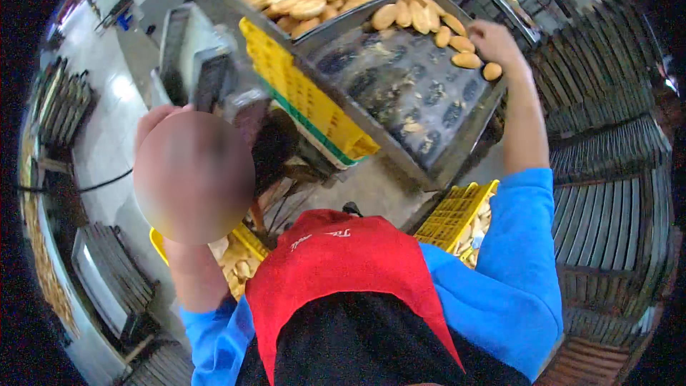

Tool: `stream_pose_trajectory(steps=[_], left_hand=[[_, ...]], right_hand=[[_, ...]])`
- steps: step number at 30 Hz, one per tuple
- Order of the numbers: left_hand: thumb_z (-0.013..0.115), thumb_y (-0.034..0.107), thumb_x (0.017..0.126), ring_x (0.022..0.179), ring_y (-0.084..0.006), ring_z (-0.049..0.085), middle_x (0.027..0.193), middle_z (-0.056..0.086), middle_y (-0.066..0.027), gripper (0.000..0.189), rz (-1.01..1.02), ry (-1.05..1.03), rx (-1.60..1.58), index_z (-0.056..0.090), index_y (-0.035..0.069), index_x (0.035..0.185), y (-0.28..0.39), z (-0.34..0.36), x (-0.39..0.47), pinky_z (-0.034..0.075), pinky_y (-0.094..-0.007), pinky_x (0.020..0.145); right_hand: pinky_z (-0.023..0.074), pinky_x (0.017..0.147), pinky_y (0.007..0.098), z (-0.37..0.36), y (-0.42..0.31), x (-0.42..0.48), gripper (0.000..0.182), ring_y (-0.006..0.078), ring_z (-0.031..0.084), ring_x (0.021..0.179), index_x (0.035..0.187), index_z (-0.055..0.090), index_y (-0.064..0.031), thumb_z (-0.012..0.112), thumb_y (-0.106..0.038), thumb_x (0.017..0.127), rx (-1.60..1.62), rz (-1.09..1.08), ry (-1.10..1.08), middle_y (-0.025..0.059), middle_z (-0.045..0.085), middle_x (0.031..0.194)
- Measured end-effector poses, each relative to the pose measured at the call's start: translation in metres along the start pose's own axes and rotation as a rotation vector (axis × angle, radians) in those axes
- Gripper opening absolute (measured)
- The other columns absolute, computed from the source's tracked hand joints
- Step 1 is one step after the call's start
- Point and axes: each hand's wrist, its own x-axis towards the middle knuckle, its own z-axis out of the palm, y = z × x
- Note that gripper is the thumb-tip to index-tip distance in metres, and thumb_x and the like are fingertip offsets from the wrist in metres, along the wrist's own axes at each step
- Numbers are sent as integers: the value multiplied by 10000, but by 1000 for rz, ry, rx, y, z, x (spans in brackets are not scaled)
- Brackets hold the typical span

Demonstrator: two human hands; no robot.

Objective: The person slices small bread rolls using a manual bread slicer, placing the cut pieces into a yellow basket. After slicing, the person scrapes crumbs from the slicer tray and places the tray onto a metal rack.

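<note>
My right hand (490, 40) reaches to the right edge of a dark metal tray (466, 155), beside several small oval bread rolls (466, 60); whether its fingers hold anything is unclear. Longer rolls (420, 15) lie in a row along the tray's far end. Crumbs and dark marks cover the tray's bottom. Behind it, a second metal compartment is heaped with elongated bread rolls (308, 5). My left hand (161, 118) is raised at the left, mostly blurred over, at the near end of dark metal pans (206, 80); its grip cannot be made out.
A yellow and green plastic crate (300, 96) stands against the tray's left side. Yellow crates with bread flank me, one at the right (455, 214) and one at the lower left (249, 238). Stacked metal trays (597, 225) line the right side; more stacks (115, 273) stand at left.
</note>
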Motion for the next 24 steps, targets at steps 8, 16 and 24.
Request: stream_pose_trajectory(steps=[8,16,24], left_hand=[[718,94,686,878,-329,586,984,576,-145,323,304,-380,-480,593,38,978,126,110,24,498,-382,760],[577,187,889,1094,-193,498,1210,489,-90,520,-1054,-546,-1326,324,68,1327,174,269,20,419,-343,915],[609,97,840,938,-196,560,1014,549,-63,399,-1203,-308,-1459,413,75,1186,187,294,30,471,-353,834]], right_hand=[[473,883,418,107,99,-7,474,343,581,1016,1172,543,-87,646,-270,747,-221,70,-189,157,590,1133],[475,822,387,65,-38,-61,425,335,585,940,1066,592,-50,678,-316,746,650,-475,118,172,620,944],[479,782,293,70,-13,-40,227,121,566,913,1065,638,-78,579,-211,890,1179,-342,-230,26,622,1040]])
